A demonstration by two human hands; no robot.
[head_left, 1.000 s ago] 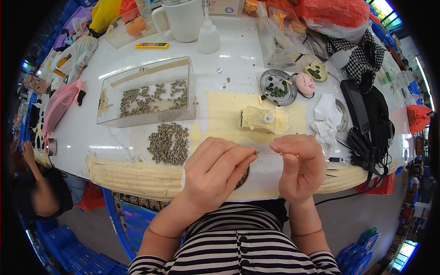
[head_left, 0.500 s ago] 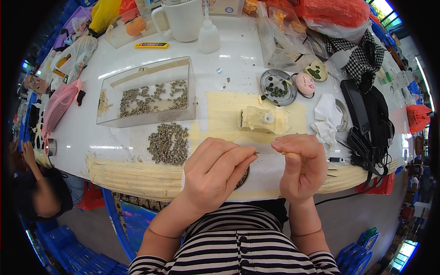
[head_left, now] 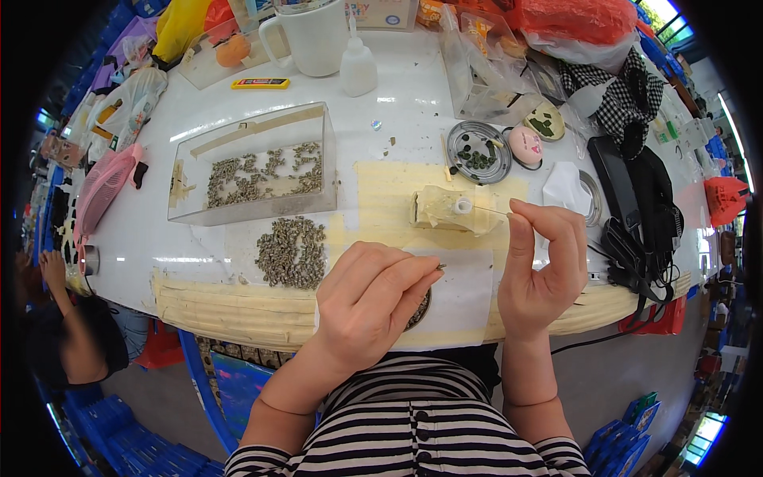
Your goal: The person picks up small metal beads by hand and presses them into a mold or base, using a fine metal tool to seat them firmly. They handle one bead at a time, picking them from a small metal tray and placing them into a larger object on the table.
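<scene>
My left hand [head_left: 367, 306] is closed in a pinch on a tiny metallic piece [head_left: 441, 266], mostly covered by the fingertips. Between thumb and forefinger, my right hand [head_left: 548, 274] grips a thin needle [head_left: 489, 211]. Its far end is at the small white cup [head_left: 462, 206] on a block wrapped in cream tape [head_left: 431, 209]; whether it touches inside is too small to tell. Beneath my left hand a round dish [head_left: 423, 312] of small pieces is partly hidden. A pile of small metallic pieces [head_left: 290, 253] lies left of that hand.
A clear box [head_left: 253, 163] holds more small pieces. Behind it stand a white pitcher [head_left: 314, 40] and a squeeze bottle [head_left: 359, 70]. Right of the block are a round dish with dark bits [head_left: 479, 153], a pink round object [head_left: 524, 146] and a black strapped bag [head_left: 636, 191].
My right hand has moved away from the left hand, up and to the right, bringing the needle to the white cup. My left hand has stayed nearly still, still pinching its piece.
</scene>
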